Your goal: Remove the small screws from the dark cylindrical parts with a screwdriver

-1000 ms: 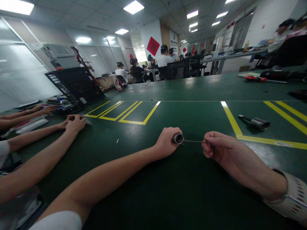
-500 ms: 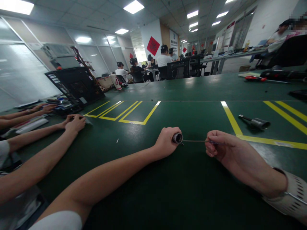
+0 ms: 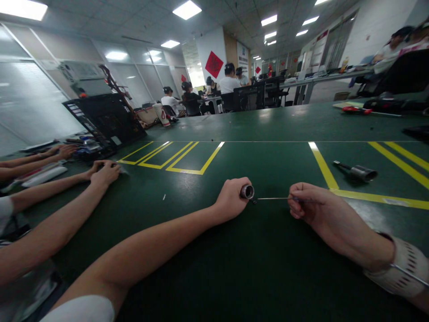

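Note:
My left hand (image 3: 233,199) is wrapped round a dark metal cylinder with a round open end (image 3: 247,192), which faces me; the rest of it is hidden in the fist. Just below that opening is a tiny dark ring-like piece (image 3: 254,202). My right hand (image 3: 310,203) pinches a thin metal rod (image 3: 273,198) between thumb and fingers. The rod points left, its tip a short gap from the cylinder. To the right on the table lies a grey metal socket-like piece with a narrow stem (image 3: 363,173).
Yellow tape (image 3: 186,171) marks boxes on the green table (image 3: 261,129). At left a co-worker's hands (image 3: 105,172) hold something small, near a black panel (image 3: 112,123). A red-handled screwdriver (image 3: 357,110) lies at the far right.
The rod's tip has drawn away from the cylinder's rim, leaving a small gap. My right wrist has shifted slightly left; my left hand has barely moved.

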### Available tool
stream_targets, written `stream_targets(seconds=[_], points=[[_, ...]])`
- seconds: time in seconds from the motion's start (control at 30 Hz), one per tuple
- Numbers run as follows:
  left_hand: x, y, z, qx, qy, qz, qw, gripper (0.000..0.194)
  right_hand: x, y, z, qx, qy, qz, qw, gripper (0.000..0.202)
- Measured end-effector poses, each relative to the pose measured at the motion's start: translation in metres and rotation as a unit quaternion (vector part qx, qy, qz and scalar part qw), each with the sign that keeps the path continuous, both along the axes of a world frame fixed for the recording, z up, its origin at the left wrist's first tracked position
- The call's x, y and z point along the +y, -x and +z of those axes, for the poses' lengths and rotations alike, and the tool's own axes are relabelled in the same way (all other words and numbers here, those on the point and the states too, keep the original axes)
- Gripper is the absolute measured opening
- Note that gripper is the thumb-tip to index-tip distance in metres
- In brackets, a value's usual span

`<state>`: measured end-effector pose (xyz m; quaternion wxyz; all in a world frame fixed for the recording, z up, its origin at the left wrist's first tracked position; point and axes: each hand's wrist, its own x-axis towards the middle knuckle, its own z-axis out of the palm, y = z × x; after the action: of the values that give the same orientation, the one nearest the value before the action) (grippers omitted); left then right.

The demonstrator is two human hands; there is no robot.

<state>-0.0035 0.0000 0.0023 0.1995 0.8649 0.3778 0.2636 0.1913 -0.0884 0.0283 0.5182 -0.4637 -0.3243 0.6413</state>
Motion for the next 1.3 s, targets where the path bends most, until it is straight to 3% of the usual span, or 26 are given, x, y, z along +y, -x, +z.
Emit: stream_targets(seconds=[0.23, 0.73, 0.87, 0.97, 1.1, 1.3], points=[[0.001, 0.0, -0.001, -0.027, 0.026, -0.006, 0.999, 0.007, 0.0, 0.001, -0.002, -0.012, -0.016, -0.003, 1.0, 0.01], [0.002, -0.002, -0.001, -0.025, 0.08, -0.082, 0.993, 0.014, -0.002, -0.001, 0.002, 0.035, -0.045, -0.006, 0.998, 0.01], [0.002, -0.002, 0.0, -0.044, 0.076, -0.064, 0.994, 0.016, -0.002, -0.001, 0.003, 0.04, -0.061, -0.011, 0.997, 0.008], [0.002, -0.003, 0.001, -0.055, 0.054, -0.036, 0.996, 0.017, -0.004, 0.0, 0.002, -0.031, -0.103, -0.018, 0.994, 0.008], [0.001, -0.003, 0.0, -0.049, 0.04, -0.033, 0.997, 0.013, -0.01, 0.003, -0.001, -0.207, -0.183, 0.014, 0.961, 0.01], [0.001, -0.001, 0.0, -0.011, 0.007, -0.031, 0.999, 0.007, -0.018, 0.012, 0.003, -0.39, -0.288, 0.065, 0.872, 0.009]])
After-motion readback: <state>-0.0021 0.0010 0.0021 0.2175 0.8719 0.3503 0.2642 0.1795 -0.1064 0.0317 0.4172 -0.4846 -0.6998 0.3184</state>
